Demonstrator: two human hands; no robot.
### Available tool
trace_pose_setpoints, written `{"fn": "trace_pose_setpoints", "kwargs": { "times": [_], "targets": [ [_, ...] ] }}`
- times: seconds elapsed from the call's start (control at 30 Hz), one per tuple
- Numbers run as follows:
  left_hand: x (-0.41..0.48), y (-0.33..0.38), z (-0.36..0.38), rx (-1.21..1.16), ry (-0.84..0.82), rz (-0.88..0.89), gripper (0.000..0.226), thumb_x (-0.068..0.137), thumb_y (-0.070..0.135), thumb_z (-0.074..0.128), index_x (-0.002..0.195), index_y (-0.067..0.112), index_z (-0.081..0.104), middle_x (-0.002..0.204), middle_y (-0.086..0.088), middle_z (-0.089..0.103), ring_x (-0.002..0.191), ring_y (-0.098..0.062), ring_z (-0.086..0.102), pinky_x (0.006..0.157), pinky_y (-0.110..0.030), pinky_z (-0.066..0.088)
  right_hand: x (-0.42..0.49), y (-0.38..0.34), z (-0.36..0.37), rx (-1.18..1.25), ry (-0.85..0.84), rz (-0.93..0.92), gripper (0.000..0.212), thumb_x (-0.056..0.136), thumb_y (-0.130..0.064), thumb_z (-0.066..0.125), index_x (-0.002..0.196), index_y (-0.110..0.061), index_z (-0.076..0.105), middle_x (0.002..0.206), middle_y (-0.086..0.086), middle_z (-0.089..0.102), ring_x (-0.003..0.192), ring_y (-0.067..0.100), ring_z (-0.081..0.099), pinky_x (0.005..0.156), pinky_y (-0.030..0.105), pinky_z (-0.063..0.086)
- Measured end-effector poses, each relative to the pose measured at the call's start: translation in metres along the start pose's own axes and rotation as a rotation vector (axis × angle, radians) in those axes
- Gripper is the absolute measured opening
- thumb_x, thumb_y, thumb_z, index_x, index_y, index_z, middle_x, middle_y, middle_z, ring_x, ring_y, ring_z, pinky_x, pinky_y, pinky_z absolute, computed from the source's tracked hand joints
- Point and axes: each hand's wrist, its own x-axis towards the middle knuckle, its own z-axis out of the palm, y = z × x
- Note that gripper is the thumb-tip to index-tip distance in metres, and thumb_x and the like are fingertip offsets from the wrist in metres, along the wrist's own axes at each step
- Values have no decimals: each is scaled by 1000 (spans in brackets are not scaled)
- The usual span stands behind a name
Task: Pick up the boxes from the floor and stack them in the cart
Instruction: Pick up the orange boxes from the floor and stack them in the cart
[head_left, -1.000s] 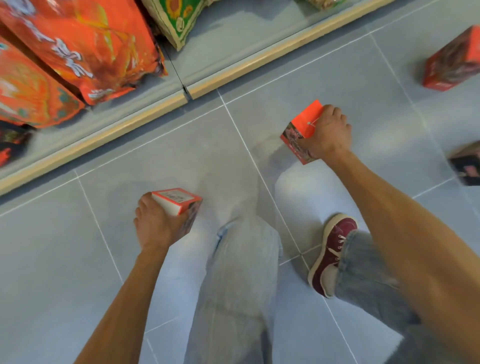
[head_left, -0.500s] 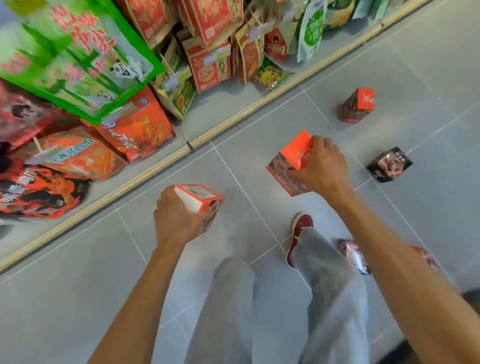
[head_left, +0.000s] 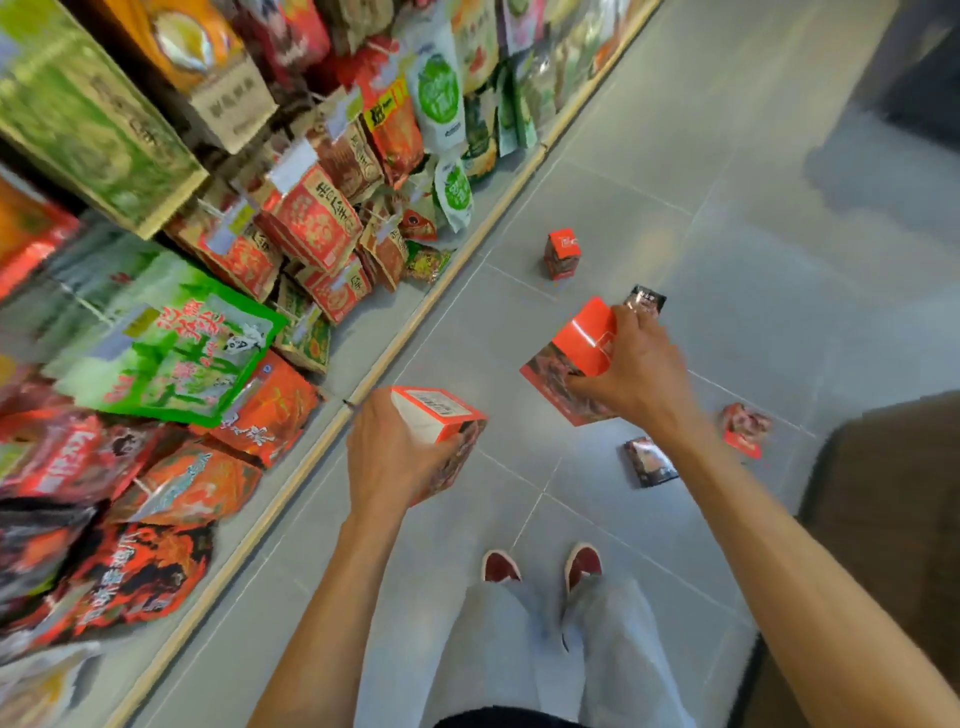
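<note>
My left hand (head_left: 395, 457) grips a red box (head_left: 441, 415) with a white barcode face, held in the air above the grey floor. My right hand (head_left: 634, 369) holds a second red box (head_left: 576, 358) by its side, also lifted. Another red box (head_left: 562, 254) stands upright on the floor further ahead. A dark box (head_left: 647, 299) lies just beyond my right hand. One more dark box (head_left: 649, 461) and a red box (head_left: 745, 428) lie on the floor under my right forearm. No cart is identifiable in the view.
Shelves packed with snack bags (head_left: 208, 291) run along the left, edged by a wooden rail (head_left: 363, 395). A brown surface (head_left: 893, 519) fills the right edge. My feet in red shoes (head_left: 540, 566) stand on the tiled floor (head_left: 701, 218).
I have risen from a low crouch with a box in each hand. The view has lifted, so more shelves and more boxes on the floor have come into sight.
</note>
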Motion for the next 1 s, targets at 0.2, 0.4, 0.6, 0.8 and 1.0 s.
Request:
{"fn": "trace_pose_setpoints", "kwargs": {
  "times": [0.2,0.4,0.6,0.8,1.0],
  "targets": [
    [-44,64,5,58,-175,191,104,47,77,74,129,20,47,128,-5,60,118,-28,59,95,-42,51,-95,60,-54,83,102,242,85,64,-48,83,133,-12,48,125,10,57,113,32,56,91,42,47],
    [-104,110,30,127,-252,451,99,52,79,73,127,20,47,127,-6,59,118,-29,57,95,-42,49,-201,120,-92,67,264,444,79,62,-51,79,126,-12,53,116,11,60,108,33,57,85,39,43],
    [-195,125,44,144,-339,705,81,51,76,78,105,22,52,110,-2,61,107,-29,61,73,-31,43,-342,142,-106,67,409,627,108,49,-79,52,133,-12,47,122,10,56,114,33,55,91,43,45],
    [-276,127,59,175,-418,921,96,41,90,66,112,26,59,109,6,65,103,-19,63,71,-29,45,-471,152,-98,88,532,816,102,53,-79,58,129,-12,49,121,9,57,113,33,55,88,42,46],
    [-352,119,66,227,-533,1138,103,39,94,65,115,26,54,109,6,63,105,-19,63,79,-37,55,-578,141,-76,87,639,1028,98,62,-69,72,137,-11,46,128,10,56,117,33,54,91,41,45]
  ]
}}
